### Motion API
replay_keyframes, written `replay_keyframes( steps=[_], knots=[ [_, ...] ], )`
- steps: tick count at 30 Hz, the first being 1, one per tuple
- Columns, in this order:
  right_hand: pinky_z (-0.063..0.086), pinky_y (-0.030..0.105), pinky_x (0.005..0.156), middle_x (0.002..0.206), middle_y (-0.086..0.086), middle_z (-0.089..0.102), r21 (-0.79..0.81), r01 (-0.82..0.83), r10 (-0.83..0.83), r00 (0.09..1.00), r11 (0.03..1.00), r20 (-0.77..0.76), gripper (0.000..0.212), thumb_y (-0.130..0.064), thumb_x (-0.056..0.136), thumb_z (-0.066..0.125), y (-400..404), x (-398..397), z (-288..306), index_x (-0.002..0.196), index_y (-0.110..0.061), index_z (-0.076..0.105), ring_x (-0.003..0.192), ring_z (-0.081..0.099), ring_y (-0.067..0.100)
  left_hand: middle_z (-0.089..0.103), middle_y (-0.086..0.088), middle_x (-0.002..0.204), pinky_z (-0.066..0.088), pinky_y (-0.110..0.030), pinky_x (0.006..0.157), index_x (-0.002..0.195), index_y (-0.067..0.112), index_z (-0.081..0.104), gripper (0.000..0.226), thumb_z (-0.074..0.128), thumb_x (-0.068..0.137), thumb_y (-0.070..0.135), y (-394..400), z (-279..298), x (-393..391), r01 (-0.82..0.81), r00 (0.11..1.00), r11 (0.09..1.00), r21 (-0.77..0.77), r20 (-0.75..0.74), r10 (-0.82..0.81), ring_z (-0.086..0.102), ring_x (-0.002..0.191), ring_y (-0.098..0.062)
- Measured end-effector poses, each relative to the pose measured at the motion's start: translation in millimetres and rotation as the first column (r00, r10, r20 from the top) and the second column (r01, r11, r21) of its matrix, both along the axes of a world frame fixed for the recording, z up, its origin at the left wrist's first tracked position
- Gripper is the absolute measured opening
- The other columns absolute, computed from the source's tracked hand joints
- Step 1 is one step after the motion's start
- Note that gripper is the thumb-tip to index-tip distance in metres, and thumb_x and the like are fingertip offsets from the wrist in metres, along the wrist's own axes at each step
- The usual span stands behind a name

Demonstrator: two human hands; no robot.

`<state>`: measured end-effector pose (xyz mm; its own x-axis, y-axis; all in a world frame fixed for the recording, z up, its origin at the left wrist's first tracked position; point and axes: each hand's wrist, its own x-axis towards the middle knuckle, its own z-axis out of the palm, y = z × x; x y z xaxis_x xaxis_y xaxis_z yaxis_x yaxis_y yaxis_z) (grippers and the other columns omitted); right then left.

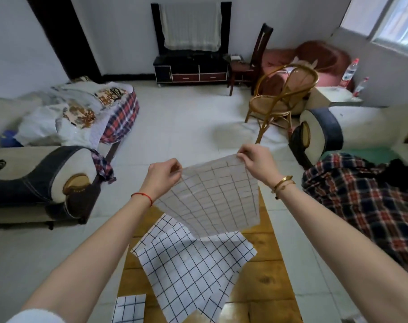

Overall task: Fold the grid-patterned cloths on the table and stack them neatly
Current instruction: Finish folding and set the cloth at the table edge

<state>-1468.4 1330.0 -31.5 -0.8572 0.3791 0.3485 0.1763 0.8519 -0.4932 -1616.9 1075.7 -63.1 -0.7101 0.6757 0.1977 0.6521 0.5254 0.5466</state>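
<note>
Cloth (pixel 212 197) hangs in the air above the table (pixel 263 271), its top edge running left to right. Left hand (pixel 162 177) and right hand (pixel 256 163) each pinch one top corner, equally near.

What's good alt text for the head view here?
Both hands, left hand and right hand, pinch the top corners of a grid-patterned cloth held up above a wooden table. Unfolded grid cloths lie loose on the table, and a small folded one sits at its near left edge.
</note>
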Motion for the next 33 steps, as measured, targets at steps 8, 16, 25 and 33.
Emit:
replay_keyframes(
  steps=[8, 16, 25, 33],
  knots=[
    [0.045, 0.029, 0.073, 0.084, 0.006, 0.069, 0.022, 0.037, -0.034, 0.994, 0.999, -0.103, 0.012, -0.015, 0.091, 0.060, 26.5, 4.3, 51.0, 0.087, -0.007, 0.068, 0.081, 0.060, 0.019, 0.068, -0.002, 0.091, 0.053, -0.040, 0.079, 0.093, 0.013, 0.067, 0.007, 0.065, 0.088, 0.017, 0.1, 77.6, -27.8, 0.112, 0.949, 0.993, 0.045, -0.301, -0.093, 0.063, 0.087, -0.021],
    [0.050, 0.036, 0.079, 0.088, 0.005, 0.070, 0.055, 0.069, -0.060, 0.986, 0.996, -0.155, 0.013, -0.017, 0.092, 0.061, 39.7, 1.8, 71.3, 0.092, -0.008, 0.070, 0.085, 0.062, 0.019, 0.063, -0.005, 0.095, 0.053, -0.034, 0.077, 0.095, 0.008, 0.067, 0.009, 0.064, 0.089, 0.015, 1.8, 115.5, -33.1, 0.129, 0.906, 0.989, 0.078, -0.415, -0.086, 0.060, 0.087, -0.018],
    [0.051, 0.036, 0.074, 0.083, 0.005, 0.069, 0.085, 0.054, -0.039, 0.986, 0.995, -0.164, 0.011, -0.017, 0.091, 0.062, 45.4, -2.7, 78.2, 0.088, -0.008, 0.069, 0.080, 0.062, 0.020, 0.064, -0.006, 0.089, 0.053, -0.038, 0.073, 0.090, 0.008, 0.069, 0.011, 0.068, 0.087, 0.018, -9.1, 124.8, -43.6, 0.120, 0.896, 0.991, 0.064, -0.436, -0.080, 0.060, 0.084, -0.022],
    [0.046, 0.023, 0.071, 0.085, 0.003, 0.067, 0.002, -0.019, 0.019, 0.998, 1.000, -0.052, 0.011, -0.017, 0.091, 0.061, 34.0, 15.5, 53.9, 0.090, -0.009, 0.068, 0.079, 0.059, 0.013, 0.070, -0.002, 0.094, 0.056, -0.037, 0.079, 0.097, 0.012, 0.070, 0.012, 0.067, 0.088, 0.021, -33.0, 98.3, -34.6, 0.105, 0.955, 0.993, -0.056, -0.272, -0.116, 0.063, 0.086, -0.014]
  ],
)
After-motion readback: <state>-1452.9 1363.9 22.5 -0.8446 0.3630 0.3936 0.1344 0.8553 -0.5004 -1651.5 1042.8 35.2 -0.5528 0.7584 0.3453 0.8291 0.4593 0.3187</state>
